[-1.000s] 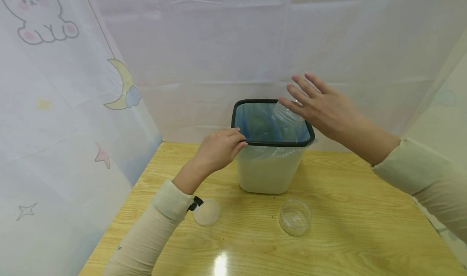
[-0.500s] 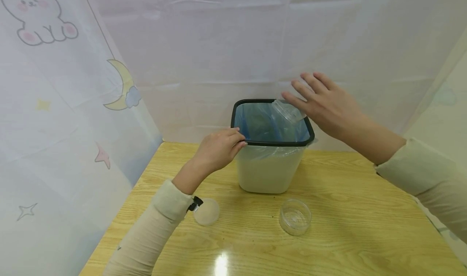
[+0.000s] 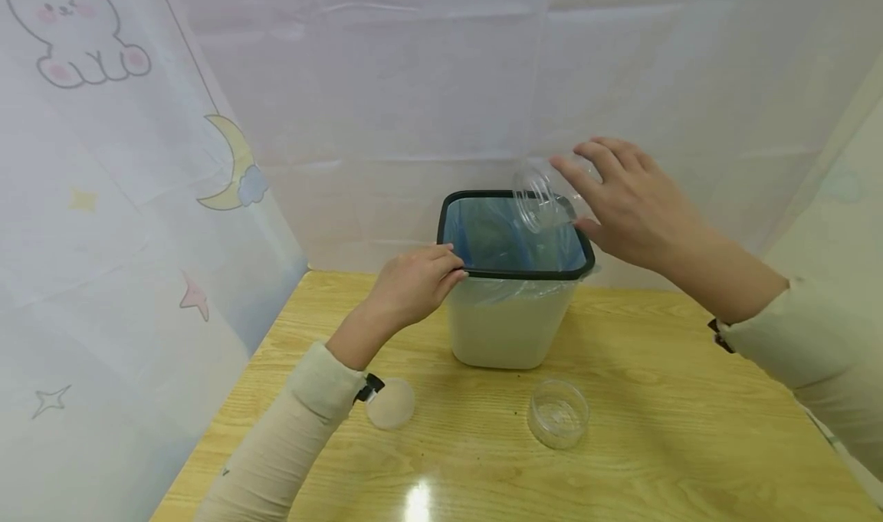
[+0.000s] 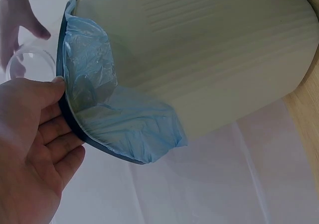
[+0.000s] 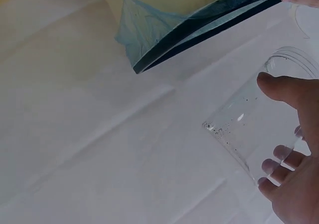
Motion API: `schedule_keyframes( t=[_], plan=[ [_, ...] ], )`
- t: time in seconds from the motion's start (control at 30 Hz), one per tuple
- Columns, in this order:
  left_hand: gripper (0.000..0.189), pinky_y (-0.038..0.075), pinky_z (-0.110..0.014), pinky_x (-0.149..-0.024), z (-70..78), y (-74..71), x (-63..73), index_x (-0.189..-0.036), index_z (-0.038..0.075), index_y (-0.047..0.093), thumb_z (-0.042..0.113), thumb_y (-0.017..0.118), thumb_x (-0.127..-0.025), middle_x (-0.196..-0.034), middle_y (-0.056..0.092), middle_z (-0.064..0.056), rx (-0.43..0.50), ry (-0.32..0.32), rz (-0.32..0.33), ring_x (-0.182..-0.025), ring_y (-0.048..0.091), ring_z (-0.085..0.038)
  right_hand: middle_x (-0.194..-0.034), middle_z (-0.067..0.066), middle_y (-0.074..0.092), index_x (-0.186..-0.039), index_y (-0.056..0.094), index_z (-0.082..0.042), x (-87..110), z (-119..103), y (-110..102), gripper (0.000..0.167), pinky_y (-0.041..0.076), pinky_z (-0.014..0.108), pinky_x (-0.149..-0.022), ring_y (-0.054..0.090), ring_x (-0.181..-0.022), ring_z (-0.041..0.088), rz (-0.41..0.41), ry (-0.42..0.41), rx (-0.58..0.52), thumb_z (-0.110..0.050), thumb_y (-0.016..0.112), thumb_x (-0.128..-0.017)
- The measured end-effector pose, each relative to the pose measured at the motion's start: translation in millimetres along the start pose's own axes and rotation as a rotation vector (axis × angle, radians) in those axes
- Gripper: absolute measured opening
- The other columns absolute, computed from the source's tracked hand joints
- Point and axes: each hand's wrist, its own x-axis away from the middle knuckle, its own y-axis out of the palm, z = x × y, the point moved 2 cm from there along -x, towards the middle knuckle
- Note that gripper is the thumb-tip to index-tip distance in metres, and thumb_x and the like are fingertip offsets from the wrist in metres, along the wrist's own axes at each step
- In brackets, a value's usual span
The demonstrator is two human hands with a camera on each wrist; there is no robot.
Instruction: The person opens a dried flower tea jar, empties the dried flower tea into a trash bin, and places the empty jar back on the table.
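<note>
My left hand [image 3: 414,280] pinches the near left part of the black rim [image 3: 520,274] of a pale trash bin [image 3: 507,330]. A blue plastic bag [image 3: 490,234] lines the bin and folds over its edge. My right hand [image 3: 631,208] holds a clear jar [image 3: 533,200] on its side over the bin's right back edge, its threaded mouth facing left. In the right wrist view, thumb and fingers wrap the jar [image 5: 234,117], and small dark specks cling inside near its base.
On the wooden table [image 3: 662,407] in front of the bin stand a low, clear round container [image 3: 557,415] and, to its left, a whitish round disc [image 3: 391,404]. Tiny dark crumbs dot the wood. A pale sheet [image 3: 386,123] hangs close behind the bin.
My right hand has shifted slightly right and turned, bringing the jar from mouth-down over the bin to nearly sideways. The left hand has stayed on the rim.
</note>
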Motion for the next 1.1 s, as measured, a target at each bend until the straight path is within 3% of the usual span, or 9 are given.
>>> schedule_keyframes(
  t=[0.43, 0.7, 1.1],
  plan=[
    [0.025, 0.047, -0.039, -0.110, -1.2, -0.3, -1.0, -0.118, 0.016, 0.074, 0.031, 0.059, -0.105, -0.122, 0.071, -0.001, 0.003, -0.015, -0.017, -0.131, 0.058, -0.020, -0.135, 0.033, 0.044, -0.151, 0.037, 0.002, 2.4, -4.0, -6.0, 0.096, 0.040, 0.062, -0.101, 0.043, -0.123, 0.052, 0.115, 0.127, -0.129, -0.014, 0.091, -0.073],
    [0.026, 0.046, -0.039, -0.111, -1.5, -1.0, -0.9, -0.118, 0.016, 0.074, 0.032, 0.059, -0.105, -0.124, 0.071, -0.001, 0.019, -0.030, -0.028, -0.132, 0.057, -0.020, -0.141, 0.031, 0.043, -0.155, 0.035, -0.006, 9.3, -12.6, -5.2, 0.098, 0.043, 0.062, -0.096, 0.044, -0.125, 0.049, 0.125, 0.321, -0.273, -0.014, 0.090, -0.075],
    [0.024, 0.048, -0.039, -0.109, -3.3, -0.3, 0.1, -0.115, 0.017, 0.075, 0.031, 0.059, -0.105, -0.122, 0.072, -0.001, 0.019, -0.013, 0.003, -0.130, 0.059, -0.020, -0.141, 0.029, 0.042, -0.157, 0.032, -0.006, 17.3, -21.4, -1.1, 0.102, 0.042, 0.062, -0.094, 0.043, -0.125, 0.046, 0.157, 0.387, -0.371, -0.016, 0.092, -0.075]
  ],
)
